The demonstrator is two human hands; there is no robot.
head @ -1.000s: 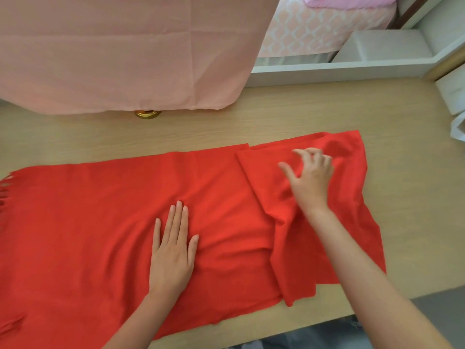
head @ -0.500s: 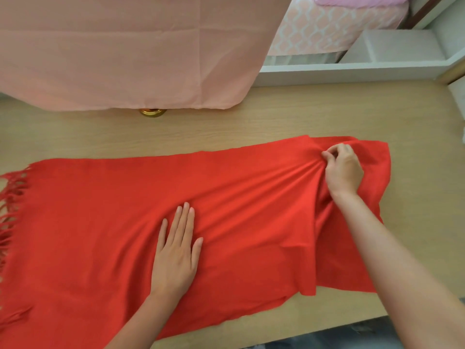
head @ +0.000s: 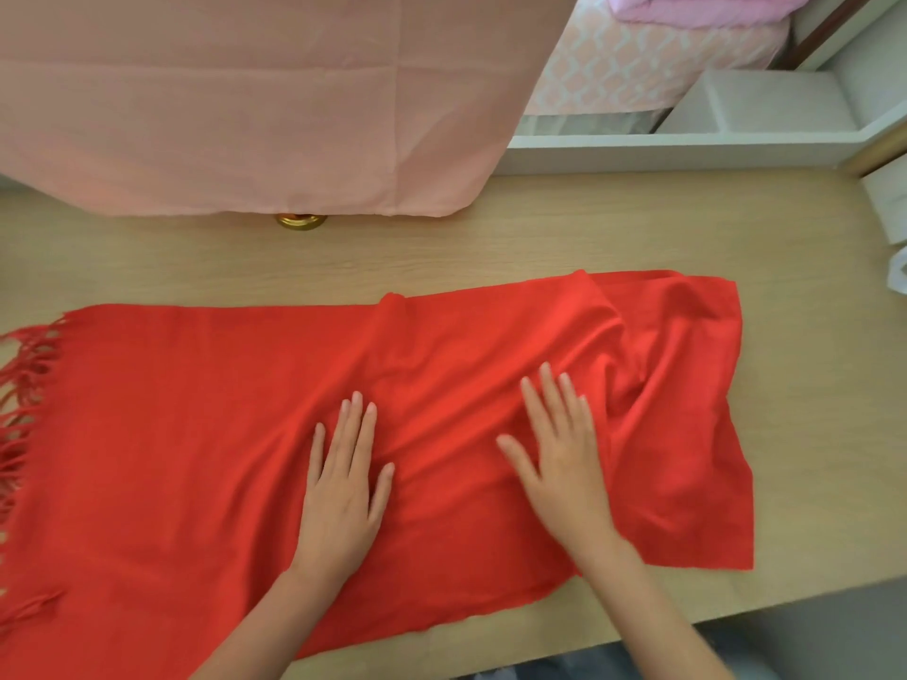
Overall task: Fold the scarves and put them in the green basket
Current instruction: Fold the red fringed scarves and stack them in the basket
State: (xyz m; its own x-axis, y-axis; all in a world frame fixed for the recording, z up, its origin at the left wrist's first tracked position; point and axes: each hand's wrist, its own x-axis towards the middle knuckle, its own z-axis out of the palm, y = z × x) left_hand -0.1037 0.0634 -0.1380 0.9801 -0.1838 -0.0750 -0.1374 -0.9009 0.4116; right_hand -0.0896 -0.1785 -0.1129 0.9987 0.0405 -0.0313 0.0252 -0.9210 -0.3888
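The right hand [head: 564, 463] had released the far edge and lay flat, fingers spread, beside the left hand [head: 343, 483], likewise flat. Both held nothing and pressed the red fringed fleece scarf [head: 196, 434]. The scarf lay spread on the light wooden tabletop [head: 540, 238], right end folded over. Bunched ridges beyond the right hand could be pressed into creases. The green basket was out of view.
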